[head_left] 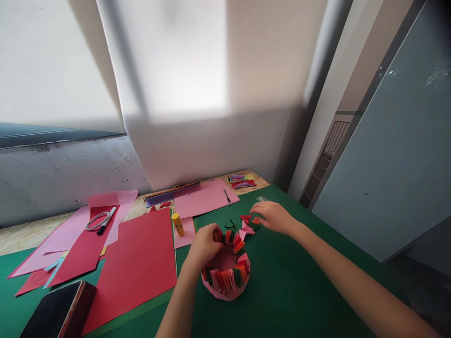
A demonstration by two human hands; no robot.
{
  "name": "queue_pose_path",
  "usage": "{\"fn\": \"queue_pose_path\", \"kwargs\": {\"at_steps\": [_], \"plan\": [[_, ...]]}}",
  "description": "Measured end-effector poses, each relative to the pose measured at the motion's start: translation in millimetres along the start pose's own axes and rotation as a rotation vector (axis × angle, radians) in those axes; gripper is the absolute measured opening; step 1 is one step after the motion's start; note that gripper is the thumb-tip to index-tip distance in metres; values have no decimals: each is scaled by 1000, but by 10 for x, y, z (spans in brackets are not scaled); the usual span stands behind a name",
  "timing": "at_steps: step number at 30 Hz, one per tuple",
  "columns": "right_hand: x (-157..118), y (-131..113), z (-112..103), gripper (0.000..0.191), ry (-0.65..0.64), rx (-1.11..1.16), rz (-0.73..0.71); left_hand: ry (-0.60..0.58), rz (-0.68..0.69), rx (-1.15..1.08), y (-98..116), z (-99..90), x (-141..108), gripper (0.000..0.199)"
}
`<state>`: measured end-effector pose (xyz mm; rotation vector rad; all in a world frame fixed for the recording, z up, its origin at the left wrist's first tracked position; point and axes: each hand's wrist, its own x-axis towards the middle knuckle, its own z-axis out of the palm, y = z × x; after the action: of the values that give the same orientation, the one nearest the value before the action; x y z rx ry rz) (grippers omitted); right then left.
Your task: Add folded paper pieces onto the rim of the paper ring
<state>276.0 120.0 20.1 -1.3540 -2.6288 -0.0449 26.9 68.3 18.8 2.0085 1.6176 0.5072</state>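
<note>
At the far left, near eight o'clock from my hands, a dark phone (58,312) lies on the green mat (292,291). Above it, at ten o'clock, pink and red paper sheets (137,263) overlap, with a black marker (106,220) and a loop of white cord (95,220) resting on them. A yellow glue stick (178,224) stands just beside the edge of the big red sheet.

My left hand (204,244) rests on the near-left rim of the paper ring (227,272), a round crown of folded red, pink, orange and green pieces standing on a pink base in the middle of the mat. My fingers curl onto the rim, steadying it; whether they pinch a single piece I cannot tell.

At one o'clock from the ring, my right hand (273,217) lies palm down over a small heap of loose folded pieces (248,224), fingertips touching them; I cannot tell whether the fingers have closed on one.

Further back, at twelve o'clock, a pink sheet (204,197) carries a pen (227,196), and a bundle of coloured strips (241,180) lies near the wall.
</note>
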Motion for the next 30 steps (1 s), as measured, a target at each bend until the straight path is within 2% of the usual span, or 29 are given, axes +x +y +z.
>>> {"fn": "queue_pose_path", "kwargs": {"at_steps": [5, 12, 17, 21, 24, 27, 30], "plan": [[-103, -154, 43, 22, -65, 81, -157, 1, -1, -6, -2, 2, -2, 19], [-121, -284, 70, 26, 11, -24, -203, 10, 15, -17, -12, 5, -1, 20], [-95, -347, 300, 23, 2, -184, -353, 15, 24, -10, -15, 13, 5, 20], [-87, -328, 436, 20, 8, -177, -327, 11, 24, 6, -11, 11, 4, 21], [-118, -306, 374, 24, 65, -22, -249, 12, 20, 6, -2, 3, 0, 20], [-142, -297, 228, 32, 228, 309, -128, 9, 16, 3, 1, -2, -1, 20], [-124, -298, 87, 31, 343, 656, 41, 10, 11, 4, -5, 0, 2, 19]]}}
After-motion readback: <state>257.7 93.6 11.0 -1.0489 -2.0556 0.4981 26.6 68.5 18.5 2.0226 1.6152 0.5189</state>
